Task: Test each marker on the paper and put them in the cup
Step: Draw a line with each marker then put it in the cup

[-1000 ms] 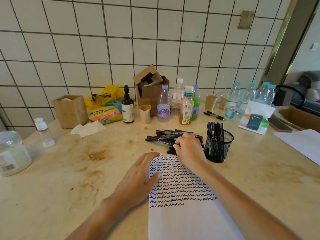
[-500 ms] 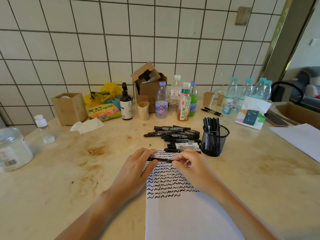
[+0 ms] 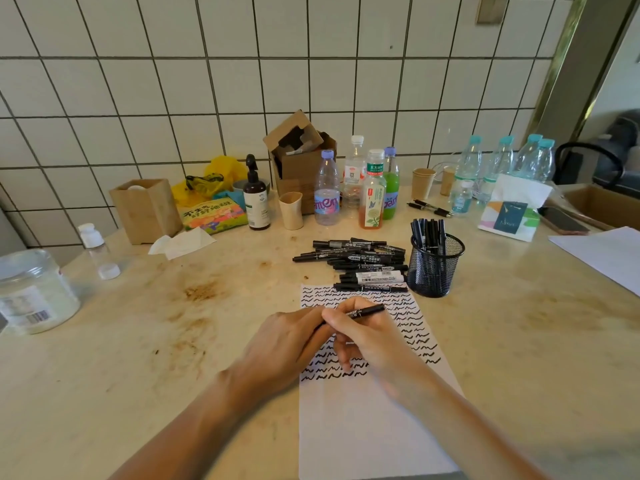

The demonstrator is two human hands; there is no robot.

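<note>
Marker (image 3: 367, 310) tip hidden behind both hands (paper (image 3: 363, 427) cut off below).

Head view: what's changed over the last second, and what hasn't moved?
The right hand left the marker pile, bringing one black marker back over the paper. The left hand, which was flat on the sheet, rose to meet it and now has a grip on the marker's near end, as if uncapping. The pile, mesh cup and paper stayed put.
</note>
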